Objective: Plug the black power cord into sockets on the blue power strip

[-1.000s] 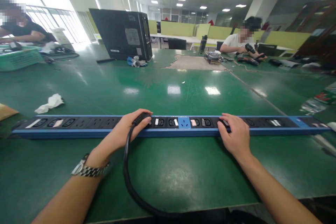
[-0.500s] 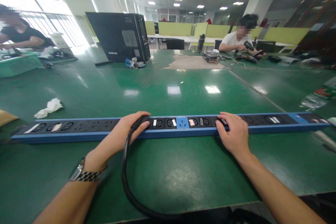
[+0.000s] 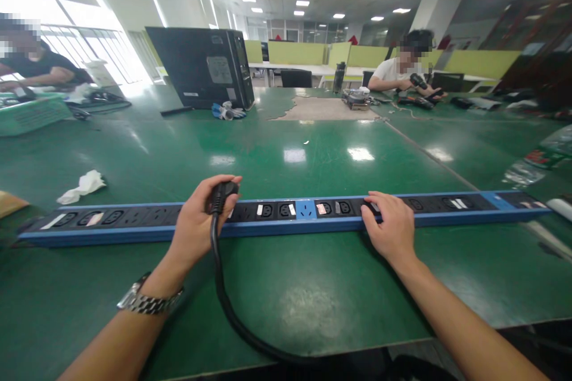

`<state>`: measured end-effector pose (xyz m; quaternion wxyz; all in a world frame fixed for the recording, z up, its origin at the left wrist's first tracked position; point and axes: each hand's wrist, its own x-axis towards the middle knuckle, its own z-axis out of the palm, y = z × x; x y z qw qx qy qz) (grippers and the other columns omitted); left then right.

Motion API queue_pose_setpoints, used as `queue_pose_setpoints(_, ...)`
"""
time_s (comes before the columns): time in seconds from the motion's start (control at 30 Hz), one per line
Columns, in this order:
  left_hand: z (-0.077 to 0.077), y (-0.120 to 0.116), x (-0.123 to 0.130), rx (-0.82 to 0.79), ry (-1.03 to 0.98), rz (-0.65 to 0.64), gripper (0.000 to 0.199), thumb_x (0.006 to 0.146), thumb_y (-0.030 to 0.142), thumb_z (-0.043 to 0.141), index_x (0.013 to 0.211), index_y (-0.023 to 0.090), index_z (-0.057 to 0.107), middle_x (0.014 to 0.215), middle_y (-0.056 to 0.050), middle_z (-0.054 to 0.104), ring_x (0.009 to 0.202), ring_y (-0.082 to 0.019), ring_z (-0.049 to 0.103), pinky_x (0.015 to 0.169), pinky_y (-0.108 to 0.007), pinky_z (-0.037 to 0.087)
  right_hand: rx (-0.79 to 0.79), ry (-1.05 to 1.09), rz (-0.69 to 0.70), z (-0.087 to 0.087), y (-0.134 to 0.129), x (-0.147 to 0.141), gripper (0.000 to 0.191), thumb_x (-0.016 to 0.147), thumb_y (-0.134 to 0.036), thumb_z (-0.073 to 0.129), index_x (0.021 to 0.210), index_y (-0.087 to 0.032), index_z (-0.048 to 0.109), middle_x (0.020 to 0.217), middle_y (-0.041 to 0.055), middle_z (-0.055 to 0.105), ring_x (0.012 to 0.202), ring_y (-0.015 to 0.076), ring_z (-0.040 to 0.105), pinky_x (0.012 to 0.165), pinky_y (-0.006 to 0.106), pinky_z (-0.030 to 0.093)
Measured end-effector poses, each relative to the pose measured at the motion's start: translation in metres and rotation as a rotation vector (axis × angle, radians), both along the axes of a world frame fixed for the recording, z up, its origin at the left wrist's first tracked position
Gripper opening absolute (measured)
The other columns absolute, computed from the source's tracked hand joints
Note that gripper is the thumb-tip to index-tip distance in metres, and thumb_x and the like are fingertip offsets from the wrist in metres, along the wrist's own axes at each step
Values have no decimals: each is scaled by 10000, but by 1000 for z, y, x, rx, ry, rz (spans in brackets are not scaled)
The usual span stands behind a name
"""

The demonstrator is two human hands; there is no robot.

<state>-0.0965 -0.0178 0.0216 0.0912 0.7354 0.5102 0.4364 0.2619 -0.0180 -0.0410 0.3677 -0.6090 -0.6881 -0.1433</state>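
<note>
A long blue and black power strip [image 3: 268, 227] lies crosswise on the green table, its row of sockets facing up. My left hand [image 3: 193, 223], with a watch at the wrist, is closed around a black power plug [image 3: 220, 195]. The plug is raised just above the strip, apart from the sockets. From it a thick black power cord [image 3: 223, 294] curves down past the table's near edge. My right hand [image 3: 395, 229] grips the strip right of its middle, thumb on the near side and fingers over the top, hiding a socket there.
Crumpled white tissue [image 3: 84, 186] lies behind the strip's left end. A black computer case [image 3: 196, 68] stands farther back, with gloves [image 3: 227, 111] beside it. A plastic bottle [image 3: 543, 158] lies at right. Two people sit across the table; the right one holds a power drill [image 3: 419, 81].
My left hand has lifted the plug off the strip's sockets and moved slightly left, tilting the plug upright. My right hand keeps its hold on the strip. The view has shifted a little.
</note>
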Motion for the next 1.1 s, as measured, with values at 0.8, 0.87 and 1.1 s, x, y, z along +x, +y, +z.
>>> queue_pose_setpoints(0.8,-23,3,93,-27,633,49,797,735,538,726,1390,166,464,1352,-146,580,1263,-368,477,1111,-573,243,-317,540,165,49,-13,-79,397,855,-501,574,1081,-184,654,866,75,726,804,227,662,753,344,494)
queue_pose_setpoints(0.87,-25,4,90,-36,674,58,692,765,536,691,1326,165,527,1295,-144,610,1199,-355,521,1065,-544,307,-476,585,226,64,-9,-103,410,774,-491,672,1047,-185,663,713,42,696,680,210,645,645,308,479)
queue_pose_setpoints(1.1,-25,7,89,-20,710,60,719,715,642,691,1250,181,558,1130,-120,646,1069,-340,555,975,-510,359,-184,1120,380,125,-1,-57,336,812,-349,577,1119,-213,560,575,-63,565,425,96,488,427,208,387)
